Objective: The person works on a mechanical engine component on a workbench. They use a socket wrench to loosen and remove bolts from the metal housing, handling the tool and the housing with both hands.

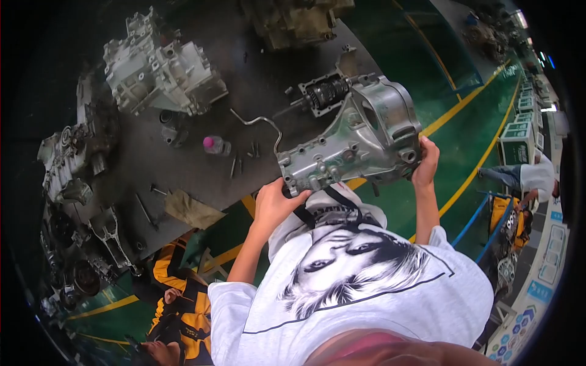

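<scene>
A silvery metal gearbox housing (351,140) is held between my two hands at the table's near right edge. Its narrow flanged end points left and its wide bell-shaped end points right. My left hand (278,204) grips the narrow end, thumb along the lower edge. At the wide end, my right hand (426,161) has its fingers curled against the side. Just beyond the housing lies an open casing with a dark geared shaft (328,93) in it. A bent metal rod (259,120) reaches toward the narrow end; whether it touches is unclear.
A large pale casting (162,67) and a brownish gearbox (296,24) stand farther back on the dark table (195,174). A pink-capped bottle (217,145), several bolts (237,163) and a brown cloth (192,210) lie nearer. Other people (183,287) are at lower left and far right.
</scene>
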`<state>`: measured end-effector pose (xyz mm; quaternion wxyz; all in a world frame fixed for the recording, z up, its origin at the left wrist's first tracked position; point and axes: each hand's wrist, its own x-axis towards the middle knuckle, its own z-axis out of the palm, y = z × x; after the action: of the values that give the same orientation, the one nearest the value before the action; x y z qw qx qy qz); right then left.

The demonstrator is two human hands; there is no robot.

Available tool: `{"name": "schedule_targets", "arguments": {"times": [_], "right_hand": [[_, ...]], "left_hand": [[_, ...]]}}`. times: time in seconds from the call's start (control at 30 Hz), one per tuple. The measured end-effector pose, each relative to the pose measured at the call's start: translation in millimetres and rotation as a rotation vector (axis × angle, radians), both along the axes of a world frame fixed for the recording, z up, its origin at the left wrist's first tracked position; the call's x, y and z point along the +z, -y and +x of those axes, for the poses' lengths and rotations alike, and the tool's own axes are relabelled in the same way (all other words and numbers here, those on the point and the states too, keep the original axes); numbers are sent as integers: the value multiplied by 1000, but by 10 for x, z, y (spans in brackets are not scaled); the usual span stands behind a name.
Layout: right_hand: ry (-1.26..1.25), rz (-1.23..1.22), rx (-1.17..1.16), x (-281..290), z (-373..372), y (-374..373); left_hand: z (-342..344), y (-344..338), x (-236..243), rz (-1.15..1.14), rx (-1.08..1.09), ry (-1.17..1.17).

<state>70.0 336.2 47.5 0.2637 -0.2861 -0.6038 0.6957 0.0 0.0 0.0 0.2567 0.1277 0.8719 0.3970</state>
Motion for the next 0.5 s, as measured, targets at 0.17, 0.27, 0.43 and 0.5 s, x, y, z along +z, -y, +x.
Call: {"name": "schedule_targets", "arguments": {"times": [0.17, 0.27, 0.43, 0.5], "right_hand": [[27, -1, 18, 2, -188, -767], [17, -22, 85, -286, -998, -1282], [79, -109, 235, -553, -1575, -1796], [115, -106, 242, -612, -1777, -1846]], "left_hand": [[-95, -811, 85, -62, 45, 89], [-934, -1239, -102, -48, 24, 101], [-1250, -1611, -221, -42, 37, 141], [-1428, -1700, -229, -109, 61, 177]]}}
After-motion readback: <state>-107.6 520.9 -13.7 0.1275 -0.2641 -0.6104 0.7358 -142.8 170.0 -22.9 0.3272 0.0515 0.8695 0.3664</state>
